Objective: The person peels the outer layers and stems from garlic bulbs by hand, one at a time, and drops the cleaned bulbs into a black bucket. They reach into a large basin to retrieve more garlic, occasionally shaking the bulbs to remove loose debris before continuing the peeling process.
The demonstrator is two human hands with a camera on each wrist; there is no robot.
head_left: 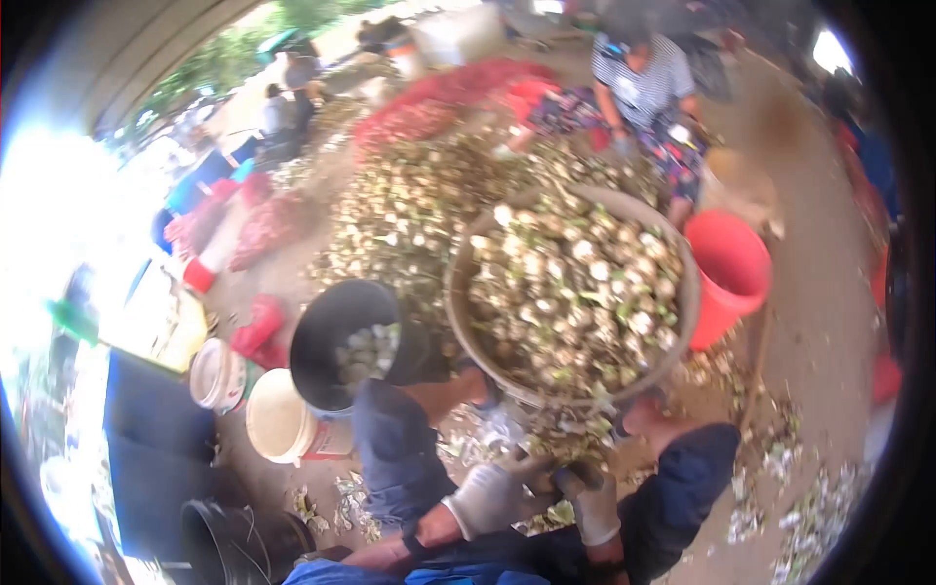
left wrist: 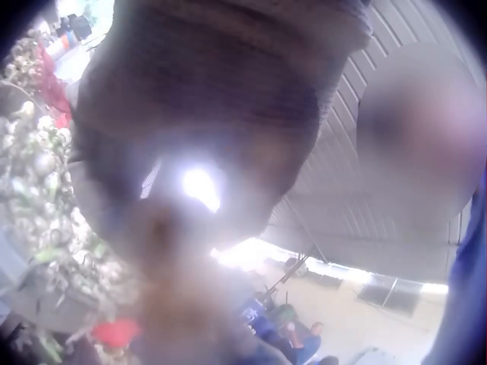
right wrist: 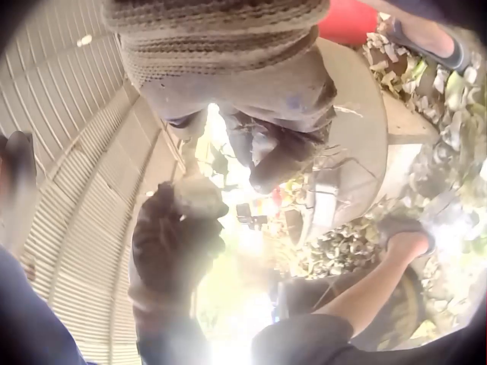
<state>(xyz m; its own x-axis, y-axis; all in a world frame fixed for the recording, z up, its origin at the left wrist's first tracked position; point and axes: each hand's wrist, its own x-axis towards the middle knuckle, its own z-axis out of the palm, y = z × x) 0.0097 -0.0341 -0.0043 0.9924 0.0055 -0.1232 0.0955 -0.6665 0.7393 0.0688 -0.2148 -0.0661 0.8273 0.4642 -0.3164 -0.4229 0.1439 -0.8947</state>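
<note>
In the head view, two gloved hands meet low in the centre: my left hand and my right hand, between the knees. The right wrist view shows my left hand pinching a pale, rounded bulb at its fingertips. Above it, my right hand has bent, dark-stained fingers; whether they hold anything is unclear. My left hand fills the left wrist view, dark and blurred. A wide round tub heaped with pale bulbs stands just in front.
A black bucket with some pale bulbs stands left of the tub, near white buckets. To the right is a red bucket. A large bulb pile lies behind; a person in stripes sits beyond. Peelings litter the ground.
</note>
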